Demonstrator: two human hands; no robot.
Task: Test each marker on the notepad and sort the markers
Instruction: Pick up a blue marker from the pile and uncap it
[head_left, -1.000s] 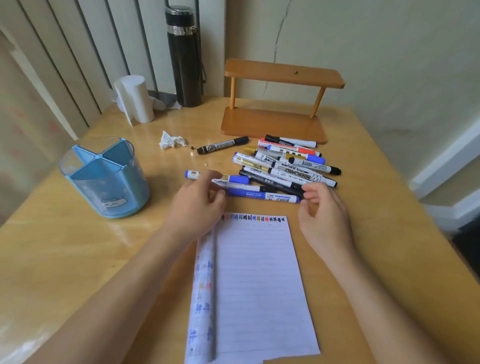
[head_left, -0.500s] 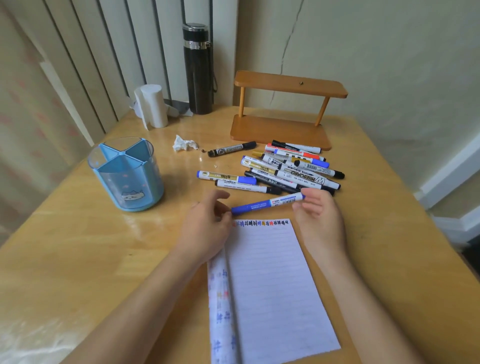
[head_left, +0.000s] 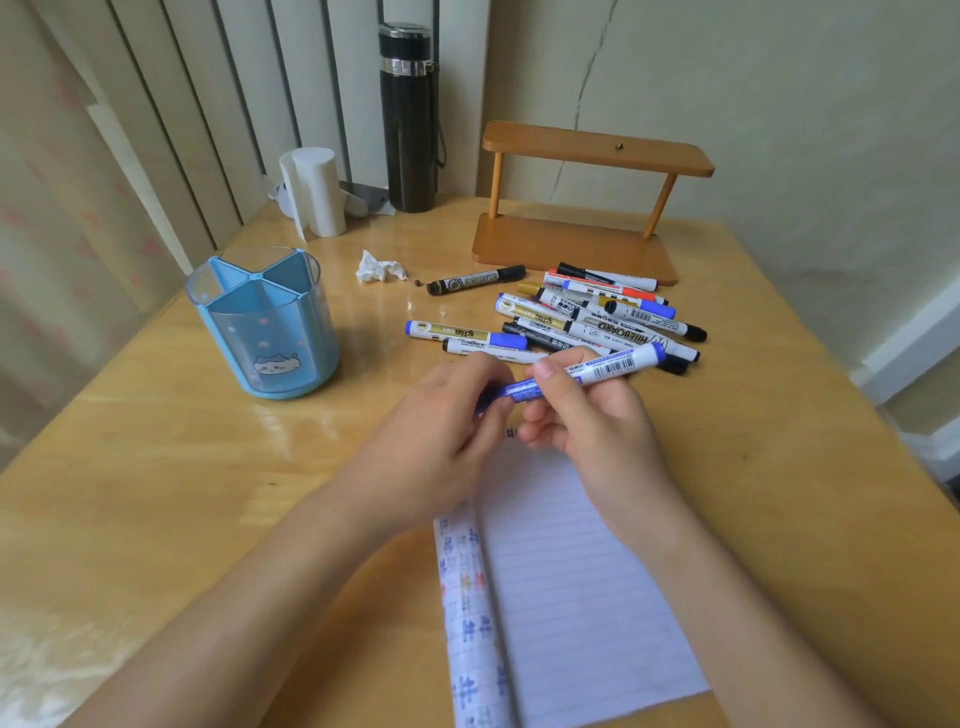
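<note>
Both hands hold one blue marker (head_left: 602, 370) above the top edge of the lined notepad (head_left: 576, 582). My right hand (head_left: 597, 415) grips its white barrel, thumb on top. My left hand (head_left: 447, 431) pinches its blue cap end, which is partly hidden by the fingers. A pile of several markers (head_left: 597, 319) lies on the table just beyond the hands. One black marker (head_left: 475, 280) lies apart to the pile's left. The blue divided pen holder (head_left: 262, 322) stands at the left, with nothing visible in it.
A wooden two-tier shelf (head_left: 587, 208) stands behind the pile. A black flask (head_left: 410, 119) and a white paper roll (head_left: 314, 192) are at the back left. A crumpled tissue (head_left: 379, 267) lies near the lone black marker. The notepad's left flap (head_left: 467, 613) carries coloured test marks.
The blue marker has been lifted off the table; my right hand now grips its barrel and my left hand has closed on its cap end. The camera has tilted up a little.
</note>
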